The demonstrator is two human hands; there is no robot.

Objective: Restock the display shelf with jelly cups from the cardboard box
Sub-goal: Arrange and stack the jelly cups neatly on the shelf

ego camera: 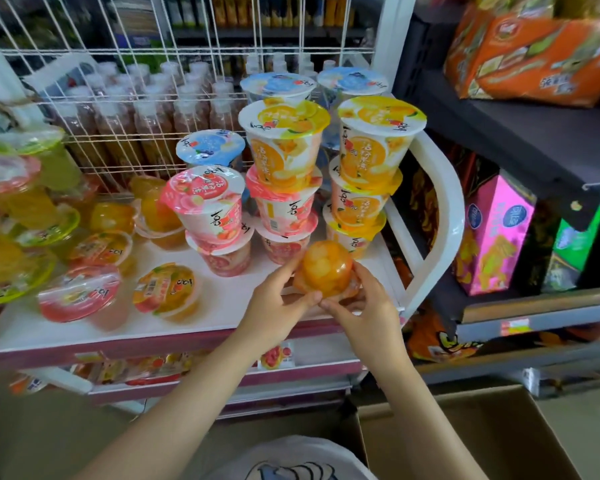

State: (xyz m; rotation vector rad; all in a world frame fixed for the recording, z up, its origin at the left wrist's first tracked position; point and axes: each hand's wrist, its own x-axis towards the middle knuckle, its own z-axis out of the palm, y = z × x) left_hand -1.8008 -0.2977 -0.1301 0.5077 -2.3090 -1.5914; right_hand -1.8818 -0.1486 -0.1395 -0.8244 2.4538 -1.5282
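Observation:
An orange jelly cup [327,268] sits upside down at the front right of the white display shelf [219,306], clear bottom facing me. My left hand [278,303] grips its left side and my right hand [364,308] its right side, thumbs meeting at the front rim. Behind it stand stacks of tall cups: yellow-lidded ones [378,147], pink ones [212,209] and blue ones [278,84]. Loose low jelly cups [167,289] lie on the shelf's left half. The cardboard box [465,438] is open at the lower right, its contents hidden.
A white wire grid [125,81] backs the shelf, with bottles behind it. The shelf's curved white side rail [444,216] stands right of the cups. A dark rack [516,140] to the right holds orange and pink snack packs. A lower pink shelf [187,372] holds more jelly cups.

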